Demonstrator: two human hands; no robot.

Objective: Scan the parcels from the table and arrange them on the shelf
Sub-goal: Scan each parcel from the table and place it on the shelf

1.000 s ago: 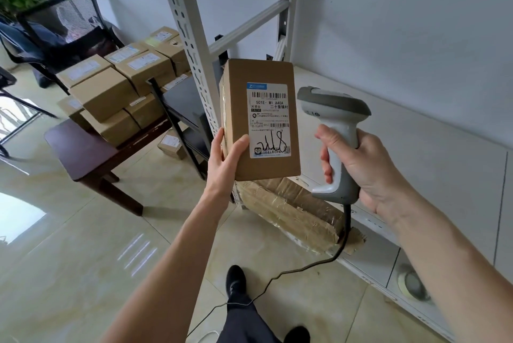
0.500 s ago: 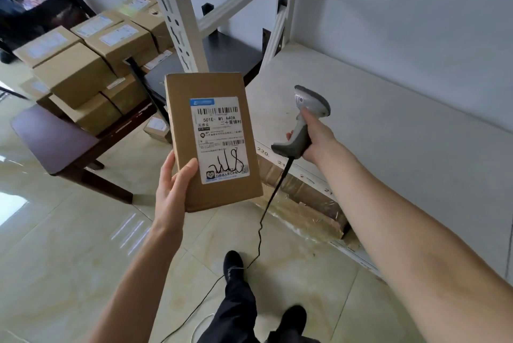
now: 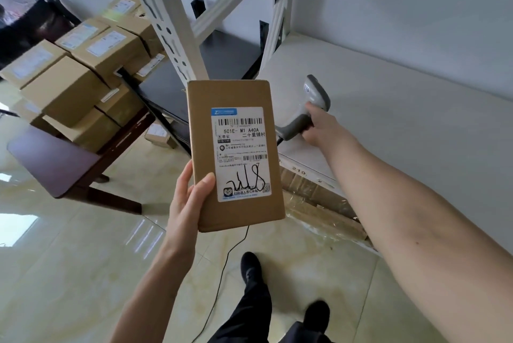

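Shelf (image 3: 388, 120) board lies bare and wide to the right, front edge beside the parcel (image 3: 236, 154); slotted upright (image 3: 166, 18) rises just behind the parcel's top. Left hand (image 3: 188, 201) grips the parcel's lower left corner, label up, thumb on its face. Right hand (image 3: 319, 126) grips the scanner (image 3: 305, 109) on the shelf; remaining parcels (image 3: 83, 73) stacked on the dark surface (image 3: 55, 159), left.

The parcel (image 3: 236, 154) is plain brown cardboard with a white label (image 3: 241, 154) bearing black barcodes, black print, a blue strip and a black scrawl. The scanner (image 3: 305, 109) is grey. The shelf (image 3: 402, 126) is off-white, the table (image 3: 55, 159) dark brown, the floor (image 3: 69, 273) glossy cream marbled tile, and the shoes (image 3: 251, 267) black.
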